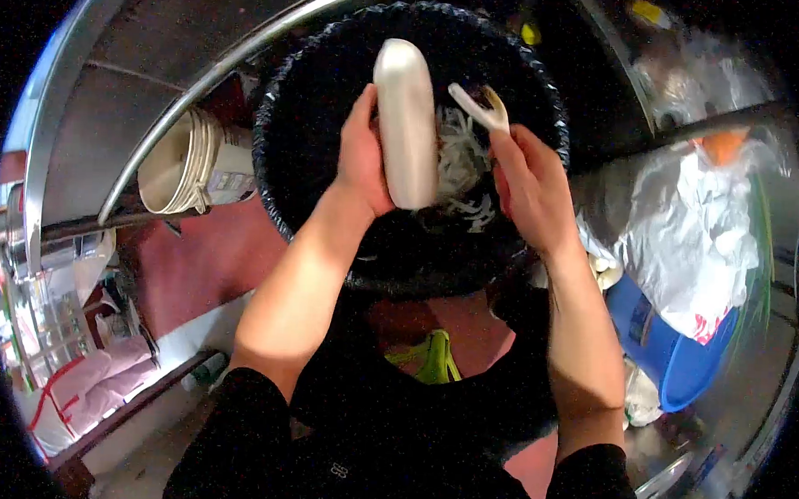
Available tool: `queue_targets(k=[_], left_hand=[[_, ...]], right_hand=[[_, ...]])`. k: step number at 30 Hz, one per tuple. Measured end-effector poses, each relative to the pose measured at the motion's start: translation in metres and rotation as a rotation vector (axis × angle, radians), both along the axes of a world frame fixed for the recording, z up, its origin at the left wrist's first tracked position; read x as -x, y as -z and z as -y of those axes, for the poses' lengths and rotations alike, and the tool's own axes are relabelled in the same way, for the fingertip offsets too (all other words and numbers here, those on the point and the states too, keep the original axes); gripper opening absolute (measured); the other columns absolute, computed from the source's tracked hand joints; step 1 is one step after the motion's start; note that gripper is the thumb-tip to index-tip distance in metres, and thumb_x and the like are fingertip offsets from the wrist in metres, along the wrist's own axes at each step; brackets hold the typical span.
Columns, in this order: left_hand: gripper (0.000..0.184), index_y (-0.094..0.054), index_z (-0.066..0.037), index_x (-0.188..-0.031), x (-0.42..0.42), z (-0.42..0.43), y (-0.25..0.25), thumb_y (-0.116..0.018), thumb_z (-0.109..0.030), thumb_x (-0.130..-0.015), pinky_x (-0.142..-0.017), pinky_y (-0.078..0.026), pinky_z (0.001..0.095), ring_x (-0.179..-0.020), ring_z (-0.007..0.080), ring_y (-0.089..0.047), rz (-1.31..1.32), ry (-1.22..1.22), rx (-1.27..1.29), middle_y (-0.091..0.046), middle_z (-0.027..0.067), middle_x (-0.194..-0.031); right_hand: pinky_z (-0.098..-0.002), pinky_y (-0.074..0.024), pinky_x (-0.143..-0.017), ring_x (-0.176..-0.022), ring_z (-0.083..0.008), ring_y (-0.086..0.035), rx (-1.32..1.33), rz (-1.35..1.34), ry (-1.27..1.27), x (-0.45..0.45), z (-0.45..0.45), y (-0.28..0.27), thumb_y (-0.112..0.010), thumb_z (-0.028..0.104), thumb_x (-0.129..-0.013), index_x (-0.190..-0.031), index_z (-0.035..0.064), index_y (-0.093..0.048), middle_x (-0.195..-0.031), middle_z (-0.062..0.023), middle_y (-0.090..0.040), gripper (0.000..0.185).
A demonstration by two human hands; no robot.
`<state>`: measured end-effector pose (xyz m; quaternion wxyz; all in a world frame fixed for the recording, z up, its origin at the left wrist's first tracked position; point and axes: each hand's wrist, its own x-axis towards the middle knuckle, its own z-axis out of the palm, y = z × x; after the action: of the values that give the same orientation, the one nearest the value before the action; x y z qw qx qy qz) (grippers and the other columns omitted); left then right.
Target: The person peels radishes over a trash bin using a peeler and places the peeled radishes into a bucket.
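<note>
A thick white radish-like vegetable (pixel 405 126) stands lengthwise over a round bin lined with a black bag (pixel 281 113). My left hand (pixel 365 160) is wrapped round its lower left side. In my right hand (pixel 532 184), to the right of the vegetable, is a Y-shaped peeler (pixel 482 110), held by its handle and apart from the vegetable. Pale peelings (pixel 462 164) lie inside the bin beneath my hands. The fingertips of my left hand are hidden behind the vegetable.
A curved metal rail (pixel 239 55) runs at the upper left, above a white bucket (pixel 178 167). At the right are a white plastic bag (pixel 695 233) and a blue container (pixel 686 356). The floor (pixel 201 256) is red.
</note>
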<state>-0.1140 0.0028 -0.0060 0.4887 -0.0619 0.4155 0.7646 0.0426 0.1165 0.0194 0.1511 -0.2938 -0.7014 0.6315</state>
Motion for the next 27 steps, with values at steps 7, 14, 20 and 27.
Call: queue_targets(k=[7, 14, 20, 27], left_hand=[[0.057, -0.057, -0.011, -0.122, -0.04, -0.011, 0.007, -0.036, -0.058, -0.098, -0.077, -0.053, 0.0369, -0.09, 0.0205, -0.062, -0.031, 0.187, 0.011, -0.063, 0.0078, -0.104], [0.06, -0.058, -0.008, -0.114, 0.029, 0.002, 0.012, -0.035, -0.06, -0.095, -0.072, -0.054, 0.0442, -0.08, 0.0268, -0.063, -0.133, -0.23, 0.242, -0.065, 0.0121, -0.089], [0.065, -0.048, -0.009, -0.135, -0.003, -0.003, -0.003, -0.032, -0.06, -0.098, -0.098, -0.043, 0.0475, -0.114, 0.0273, -0.054, -0.131, -0.125, 0.193, -0.055, 0.0121, -0.127], [0.057, -0.047, -0.011, -0.137, -0.015, -0.012, 0.006, -0.035, -0.053, -0.101, -0.1, -0.042, 0.0429, -0.115, 0.0274, -0.054, -0.159, -0.092, 0.143, -0.055, 0.0117, -0.13]], right_hand=[[-0.0416, -0.0478, -0.072, -0.079, -0.0366, -0.063, -0.175, 0.12, 0.027, 0.016, -0.02, 0.015, -0.044, 0.035, -0.102, -0.101, -0.0031, -0.06, -0.085, -0.0229, -0.065, 0.041], [-0.0544, -0.0494, -0.073, -0.081, -0.0482, -0.063, -0.254, 0.234, -0.488, -0.025, 0.048, 0.003, -0.051, 0.031, -0.098, -0.102, -0.0007, -0.059, -0.084, -0.0286, -0.065, 0.033], [-0.0517, -0.0502, -0.069, -0.083, -0.0454, -0.064, -0.305, 0.16, -0.179, -0.002, 0.015, -0.012, -0.051, 0.032, -0.098, -0.103, -0.0009, -0.058, -0.084, -0.0273, -0.065, 0.034], [-0.0547, -0.0466, -0.068, -0.079, -0.0472, -0.062, -0.514, 0.215, -0.127, 0.012, 0.025, 0.009, -0.051, 0.028, -0.098, -0.098, 0.0003, -0.054, -0.083, -0.0282, -0.063, 0.028]])
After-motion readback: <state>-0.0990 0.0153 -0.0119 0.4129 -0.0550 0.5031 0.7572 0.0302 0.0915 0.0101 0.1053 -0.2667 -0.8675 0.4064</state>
